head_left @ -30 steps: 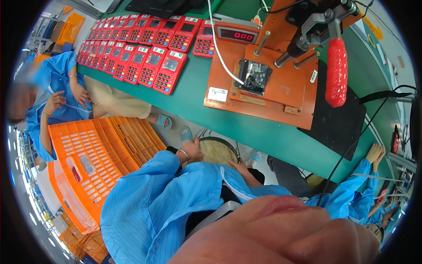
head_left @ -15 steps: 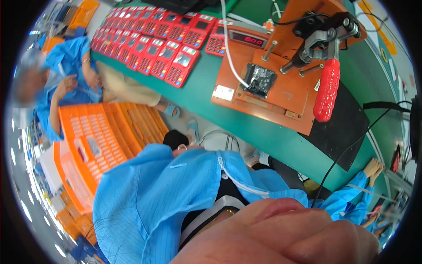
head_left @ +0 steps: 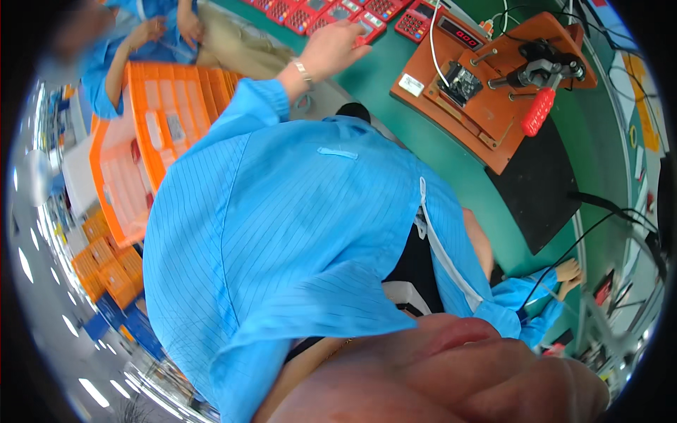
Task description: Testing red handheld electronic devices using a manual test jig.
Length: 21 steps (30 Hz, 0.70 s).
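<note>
The left hand (head_left: pixel 330 51) stretches palm-down over a red keypad terminal (head_left: pixel 372 25).

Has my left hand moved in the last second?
Yes. Against the green table, your left hand moved forward, from short of the near edge to the red terminals.

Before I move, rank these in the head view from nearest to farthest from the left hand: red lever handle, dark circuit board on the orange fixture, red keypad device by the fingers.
From the left hand:
1. Red keypad device: right beside the fingers.
2. Dark circuit board: to the right, on the fixture.
3. Red lever handle: farther right.
</note>
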{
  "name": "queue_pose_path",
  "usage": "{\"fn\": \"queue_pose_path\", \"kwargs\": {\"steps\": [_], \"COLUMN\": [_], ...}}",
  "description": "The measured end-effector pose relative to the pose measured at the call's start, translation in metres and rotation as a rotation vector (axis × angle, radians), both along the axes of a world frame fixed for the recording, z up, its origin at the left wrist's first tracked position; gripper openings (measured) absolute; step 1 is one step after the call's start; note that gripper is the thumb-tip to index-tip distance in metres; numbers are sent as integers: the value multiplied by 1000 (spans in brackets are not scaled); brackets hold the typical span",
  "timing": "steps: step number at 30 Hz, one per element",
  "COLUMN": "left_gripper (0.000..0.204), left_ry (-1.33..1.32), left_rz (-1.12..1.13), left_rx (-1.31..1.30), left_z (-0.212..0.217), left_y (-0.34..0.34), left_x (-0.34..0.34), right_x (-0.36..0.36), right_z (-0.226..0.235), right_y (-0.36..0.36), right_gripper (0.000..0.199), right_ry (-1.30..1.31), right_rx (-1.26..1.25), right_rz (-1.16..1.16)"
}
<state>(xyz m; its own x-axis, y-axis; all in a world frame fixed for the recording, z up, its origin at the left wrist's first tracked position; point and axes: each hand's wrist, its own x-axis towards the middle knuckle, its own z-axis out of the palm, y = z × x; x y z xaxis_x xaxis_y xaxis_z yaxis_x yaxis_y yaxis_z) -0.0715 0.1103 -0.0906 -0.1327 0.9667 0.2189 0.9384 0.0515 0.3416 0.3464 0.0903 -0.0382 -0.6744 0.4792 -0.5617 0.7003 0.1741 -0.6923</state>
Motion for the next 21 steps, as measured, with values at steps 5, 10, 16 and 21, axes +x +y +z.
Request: {"fn": "queue_pose_path", "kwargs": {"steps": [5, 10, 16, 21], "left_gripper": [42, 41, 32, 35], "left_ry": [354, 427, 398, 421], "left_rz": [-53, -23, -27, 123], "left_rx": [-67, -22, 81, -149], "left_z": [-16, -52, -67, -39], "left_y": [60, 62, 62, 41], "left_x": [-2, 4, 13, 2], "right_x": [-11, -64, -76, -68], "right_z": [67, 87, 79, 105], "right_y": [29, 72, 102, 115], "right_gripper": [31, 68, 38, 14], "right_ry": [390, 594, 569, 465], "right_rx": [408, 1147, 1637, 1681], "right_rz": [-557, -286, -49, 169]}}
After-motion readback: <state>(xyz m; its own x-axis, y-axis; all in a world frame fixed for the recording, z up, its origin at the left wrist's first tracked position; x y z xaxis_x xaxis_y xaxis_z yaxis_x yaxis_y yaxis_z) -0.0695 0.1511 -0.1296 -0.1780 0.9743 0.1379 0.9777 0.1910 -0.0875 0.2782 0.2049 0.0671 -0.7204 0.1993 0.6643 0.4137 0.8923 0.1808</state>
